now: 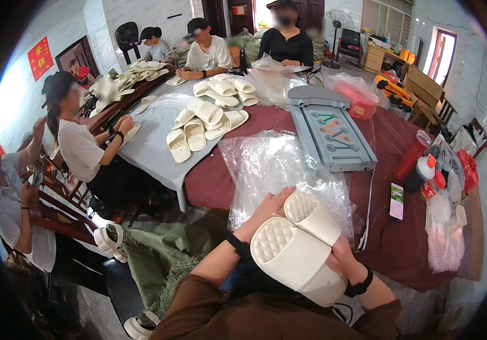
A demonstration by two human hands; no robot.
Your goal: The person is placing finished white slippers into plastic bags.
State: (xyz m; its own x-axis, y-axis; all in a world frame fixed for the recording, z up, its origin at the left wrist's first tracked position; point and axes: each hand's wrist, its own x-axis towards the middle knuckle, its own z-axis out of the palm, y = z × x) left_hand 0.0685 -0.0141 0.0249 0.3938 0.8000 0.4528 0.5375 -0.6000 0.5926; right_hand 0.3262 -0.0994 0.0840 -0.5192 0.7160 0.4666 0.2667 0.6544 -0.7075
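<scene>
A pair of cream slide slippers (297, 258) is held side by side in front of me, over the near table edge. My right hand (342, 258) grips the pair from the right, its fingers partly hidden by the slippers. Just beyond them, my left hand (269, 207) has its fingers stretched out over clear plastic bags (280, 156); the slippers cover part of it, and I cannot tell if it touches the plastic. Black bands circle both my wrists.
More cream slippers (205, 120) lie piled on the table's grey cover. A grey plastic panel (331, 133) lies beyond the bags. At right are a phone (396, 201), a red tumbler (412, 154) and a red-lidded jar (433, 186). A green woven sack (164, 258) stands left. Several people sit around.
</scene>
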